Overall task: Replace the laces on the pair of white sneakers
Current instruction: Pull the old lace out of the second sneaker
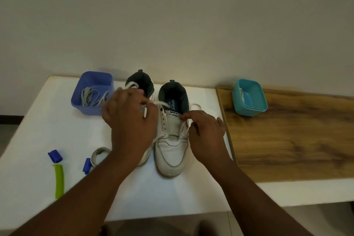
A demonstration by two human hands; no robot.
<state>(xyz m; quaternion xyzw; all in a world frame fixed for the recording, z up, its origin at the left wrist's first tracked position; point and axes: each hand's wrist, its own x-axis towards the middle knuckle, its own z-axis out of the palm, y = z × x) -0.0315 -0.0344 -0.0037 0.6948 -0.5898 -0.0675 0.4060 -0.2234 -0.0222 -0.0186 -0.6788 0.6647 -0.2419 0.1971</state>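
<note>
Two white sneakers stand side by side on the white table [172, 197], toes toward me. The right sneaker [171, 151] shows open eyelets with a white lace [160, 103] running across its top. My left hand [130, 119] covers most of the left sneaker [140, 84] and is closed around a stretch of that white lace. My right hand [206, 130] pinches the lace's other part at the right eyelet row; a loop of it [195, 105] lies beside the shoe.
A purple tub [90, 109] at the back left holds grey laces [92, 96]. A teal tub [249, 109] with a lace sits on the wooden board [297, 140] at right. Blue clips [55, 156], a green strip [59, 181] and a tape roll [98, 155] lie front left.
</note>
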